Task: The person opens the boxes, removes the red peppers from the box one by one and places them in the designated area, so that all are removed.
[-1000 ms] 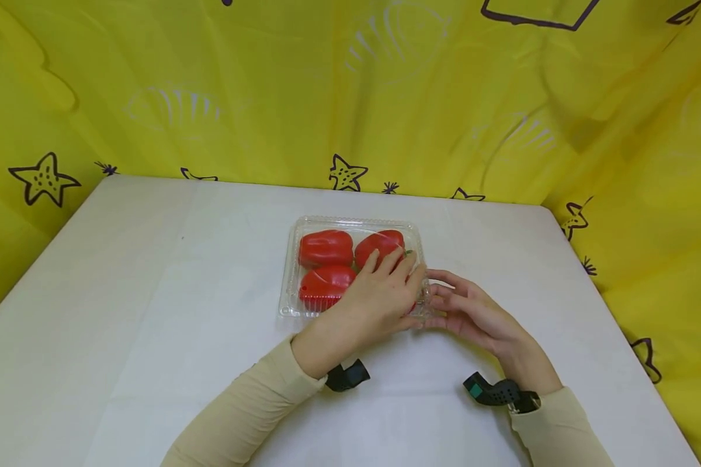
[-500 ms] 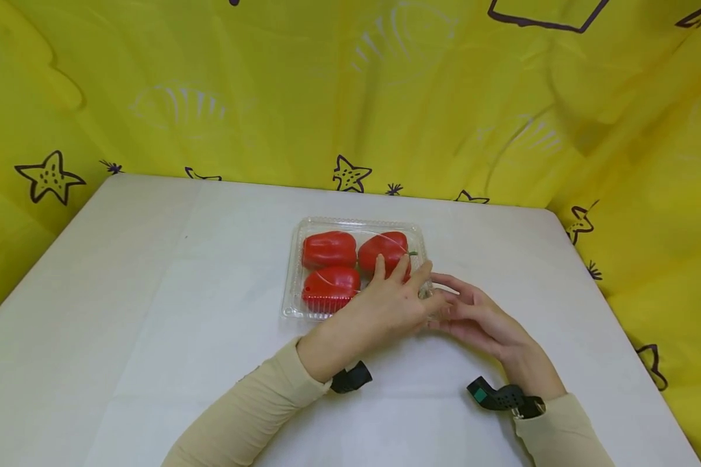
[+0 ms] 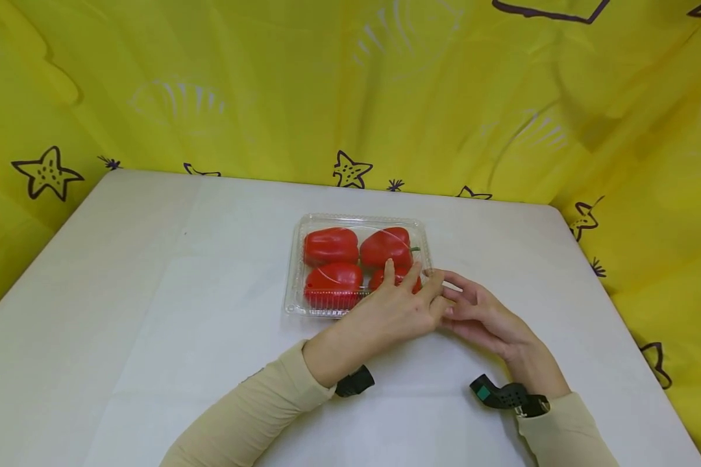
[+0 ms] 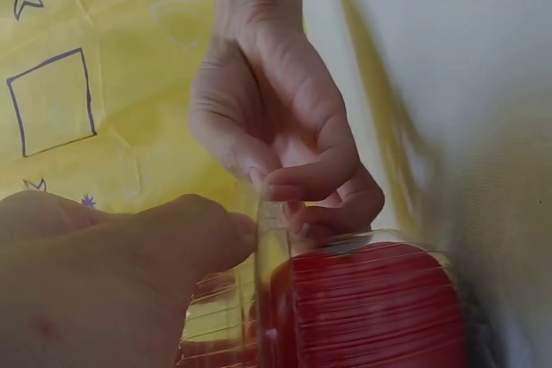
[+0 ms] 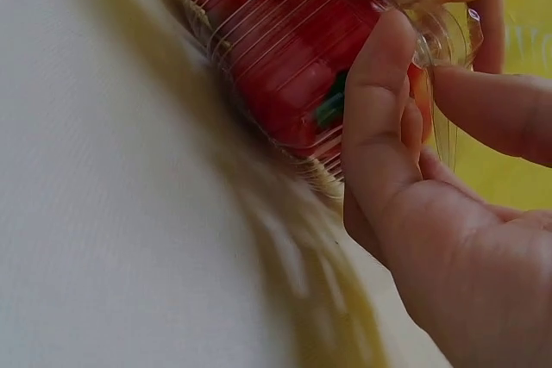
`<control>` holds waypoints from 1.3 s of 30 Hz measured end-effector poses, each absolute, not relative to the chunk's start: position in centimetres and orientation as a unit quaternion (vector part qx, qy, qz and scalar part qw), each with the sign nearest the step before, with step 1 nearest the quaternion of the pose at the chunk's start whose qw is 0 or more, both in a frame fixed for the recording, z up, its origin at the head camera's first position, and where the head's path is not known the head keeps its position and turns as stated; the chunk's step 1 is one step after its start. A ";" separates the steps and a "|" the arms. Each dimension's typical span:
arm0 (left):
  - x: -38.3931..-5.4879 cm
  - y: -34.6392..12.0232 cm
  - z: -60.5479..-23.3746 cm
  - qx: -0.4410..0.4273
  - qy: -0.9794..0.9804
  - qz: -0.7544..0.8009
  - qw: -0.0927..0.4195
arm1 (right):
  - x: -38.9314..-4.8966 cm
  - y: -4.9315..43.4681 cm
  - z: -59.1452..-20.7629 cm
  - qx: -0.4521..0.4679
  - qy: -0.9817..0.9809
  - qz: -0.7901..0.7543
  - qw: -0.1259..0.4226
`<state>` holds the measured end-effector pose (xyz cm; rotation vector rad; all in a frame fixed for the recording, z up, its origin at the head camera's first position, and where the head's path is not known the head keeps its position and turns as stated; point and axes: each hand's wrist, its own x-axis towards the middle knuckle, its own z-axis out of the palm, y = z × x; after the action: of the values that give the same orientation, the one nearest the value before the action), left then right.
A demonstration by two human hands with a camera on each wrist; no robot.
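Observation:
A clear plastic clamshell container (image 3: 362, 220) lies on the white table with its lid down. Inside are several red bell peppers (image 3: 330, 246), some with green stems showing. My left hand (image 3: 400, 308) reaches across its near right corner, fingers over the lid, and pinches the rim. From the right side my right hand (image 3: 491, 318) grips the same rim; in the right wrist view its thumb (image 5: 500, 114) and index finger (image 5: 379, 84) stand either side of the clear edge. Both hands' fingertips lie close together there, and the left hand partly covers the near right pepper (image 3: 380, 279).
The white table (image 3: 210, 363) runs back to a yellow curtain (image 3: 269, 97) with drawn starfish, which also hangs along both sides. A black camera mount (image 3: 502, 395) is strapped to the right wrist, another (image 3: 355, 381) to the left.
My left hand has slid right along the lid toward the corner, uncovering more of the near right pepper. Its fingers have come up to those of my right hand. The container stays in place.

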<state>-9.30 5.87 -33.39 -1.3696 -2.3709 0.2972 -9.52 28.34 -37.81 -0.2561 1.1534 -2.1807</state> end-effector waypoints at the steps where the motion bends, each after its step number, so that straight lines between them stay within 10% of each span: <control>1: -9.3 5.9 -33.5 -0.488 -0.841 0.114 0.203 | -9.5 28.3 -37.8 -0.099 0.437 -0.833 0.324; 10: -9.2 6.1 -33.4 -0.480 -0.828 0.110 0.268 | -9.4 27.6 -36.9 -0.094 0.529 -0.795 0.283; 32: -10.8 3.9 -31.4 -0.444 -0.895 -0.027 0.035 | -9.2 27.4 -35.0 -0.058 0.722 -0.665 0.182; 39: -11.0 4.0 -31.6 -0.465 -0.884 0.007 0.047 | -9.4 27.7 -34.1 -0.062 0.707 -0.677 0.195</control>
<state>-10.98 3.99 -31.57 -1.4190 -2.6967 0.0224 -9.36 27.72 -34.11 -0.1735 1.9819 -1.8965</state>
